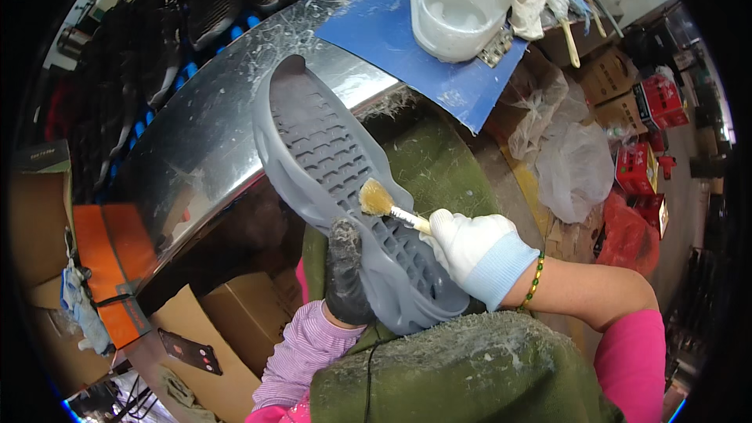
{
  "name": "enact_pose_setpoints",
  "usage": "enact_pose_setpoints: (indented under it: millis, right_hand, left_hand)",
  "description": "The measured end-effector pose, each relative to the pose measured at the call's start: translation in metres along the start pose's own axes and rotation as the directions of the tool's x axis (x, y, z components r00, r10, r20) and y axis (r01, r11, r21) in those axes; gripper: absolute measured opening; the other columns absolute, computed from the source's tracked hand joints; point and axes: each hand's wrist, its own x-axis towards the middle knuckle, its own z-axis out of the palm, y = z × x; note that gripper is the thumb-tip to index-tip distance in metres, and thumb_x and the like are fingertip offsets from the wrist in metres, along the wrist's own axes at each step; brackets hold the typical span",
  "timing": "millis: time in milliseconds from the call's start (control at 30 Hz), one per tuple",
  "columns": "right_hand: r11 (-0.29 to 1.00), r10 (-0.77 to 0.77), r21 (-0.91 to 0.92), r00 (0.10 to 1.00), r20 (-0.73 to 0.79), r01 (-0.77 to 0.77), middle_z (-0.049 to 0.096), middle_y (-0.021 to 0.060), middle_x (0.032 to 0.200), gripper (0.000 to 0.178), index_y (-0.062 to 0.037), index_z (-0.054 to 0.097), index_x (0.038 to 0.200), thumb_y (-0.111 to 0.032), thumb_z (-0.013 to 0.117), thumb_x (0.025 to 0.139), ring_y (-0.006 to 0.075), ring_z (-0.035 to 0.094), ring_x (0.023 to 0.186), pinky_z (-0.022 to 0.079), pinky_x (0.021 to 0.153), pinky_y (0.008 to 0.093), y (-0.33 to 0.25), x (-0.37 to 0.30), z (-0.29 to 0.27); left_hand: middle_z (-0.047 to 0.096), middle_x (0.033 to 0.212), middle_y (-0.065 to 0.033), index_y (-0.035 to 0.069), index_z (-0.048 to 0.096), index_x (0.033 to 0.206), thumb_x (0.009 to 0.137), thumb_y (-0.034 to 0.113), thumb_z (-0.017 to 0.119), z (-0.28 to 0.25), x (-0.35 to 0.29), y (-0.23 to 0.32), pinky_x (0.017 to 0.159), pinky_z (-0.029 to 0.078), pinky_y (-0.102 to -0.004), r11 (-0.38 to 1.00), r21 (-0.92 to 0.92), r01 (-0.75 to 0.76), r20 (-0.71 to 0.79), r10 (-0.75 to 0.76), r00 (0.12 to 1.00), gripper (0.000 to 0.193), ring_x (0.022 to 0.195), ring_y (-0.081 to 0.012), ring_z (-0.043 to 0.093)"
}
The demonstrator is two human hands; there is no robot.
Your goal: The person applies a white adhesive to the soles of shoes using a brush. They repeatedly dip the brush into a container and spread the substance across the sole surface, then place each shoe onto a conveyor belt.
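A grey shoe sole (313, 141) lies slanted above my lap, its hollow inner side with rows of dark slots facing up. My left hand (345, 274), in a blackened glove, grips the sole's left edge near the middle; its fingers underneath are hidden. In a white glove with a light blue cuff, my right hand (474, 251) is closed round the handle of a brush (377, 198). The brush's yellowish bristles touch the inside of the sole about halfway along. The sole's far end overlaps the edge of a metal table (211, 141).
On a blue board (376, 23) stands a white plastic container (458, 12) with pale liquid. Several dark soles (211, 12) rest on blue rollers at the far left. Cardboard boxes (227, 313) sit lower left, an orange box (116, 266) among them. Plastic bags (576, 168) lie at right.
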Motion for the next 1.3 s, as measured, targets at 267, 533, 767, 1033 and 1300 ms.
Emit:
enact_pose_setpoints:
  millis: [267, 533, 767, 1033, 1300]
  right_hand:
    - [0.984, 0.03, 0.17, 0.987, 0.157, -0.057, 0.065, 0.0138, 0.069, 0.021, -0.0052, 0.054, 0.092, -0.025, 0.058, 0.096, 0.0326, 0.066, 0.057, 0.053, 0.053, 0.0448, 0.011, -0.051, 0.009]
    - [0.564, -0.019, 0.645, 0.773, 0.635, -0.516, 0.06, -0.0013, 0.057, 0.036, -0.0063, 0.074, 0.108, -0.039, 0.063, 0.097, 0.0046, 0.054, 0.047, 0.04, 0.043, 0.0209, 0.039, -0.047, -0.134]
    - [0.058, -0.048, 0.924, 0.923, 0.381, -0.378, 0.061, 0.0042, 0.061, 0.055, 0.0029, 0.049, 0.142, -0.039, 0.042, 0.107, 0.0054, 0.035, 0.036, 0.029, 0.037, 0.0214, 0.042, -0.009, -0.107]
    - [0.073, -0.071, 0.974, 0.973, 0.221, -0.216, 0.063, 0.0058, 0.067, 0.046, 0.0003, 0.054, 0.138, -0.032, 0.046, 0.106, 0.0064, 0.04, 0.037, 0.033, 0.034, 0.0202, 0.033, 0.019, -0.122]
    - [0.828, -0.086, 0.52, 0.964, -0.251, 0.209, 0.07, 0.0102, 0.093, 0.046, -0.0092, 0.057, 0.14, -0.031, 0.055, 0.1, 0.0185, 0.063, 0.066, 0.051, 0.062, 0.0314, 0.018, 0.096, -0.117]
  left_hand:
    - [0.047, 0.144, -0.0148, 0.01, 0.032, 0.152, 0.089, 0.07, 0.056, 0.001, 0.0, -0.004, 0.111, 0.039, -0.0508, 0.998, -0.051, 0.041, 0.055, -0.038, 0.998, 0.09, 0.131, -0.0335, 0.048]
    - [0.054, 0.139, -0.0144, 0.011, 0.037, 0.15, 0.087, 0.07, 0.059, -0.021, 0.025, 0.011, 0.105, 0.047, -0.0545, 0.947, -0.319, -0.043, 0.256, 0.129, 0.958, 0.089, 0.124, -0.0358, 0.056]
    - [0.055, 0.137, -0.0185, 0.01, 0.039, 0.15, 0.088, 0.069, 0.056, -0.009, 0.045, 0.037, 0.101, 0.049, -0.0557, 0.929, -0.366, 0.056, 0.299, 0.06, 0.952, 0.087, 0.119, -0.0397, 0.058]
    - [0.06, 0.13, -0.0157, 0.008, 0.046, 0.144, 0.09, 0.063, 0.06, 0.007, 0.062, 0.085, 0.095, 0.054, -0.0527, 0.931, -0.356, 0.078, 0.271, 0.023, 0.962, 0.078, 0.112, -0.0364, 0.063]
    - [0.064, 0.125, -0.0206, 0.004, 0.052, 0.138, 0.094, 0.061, 0.054, 0.005, 0.069, 0.08, 0.091, 0.057, -0.0508, 0.933, -0.358, 0.036, 0.329, 0.09, 0.94, 0.072, 0.104, -0.037, 0.066]
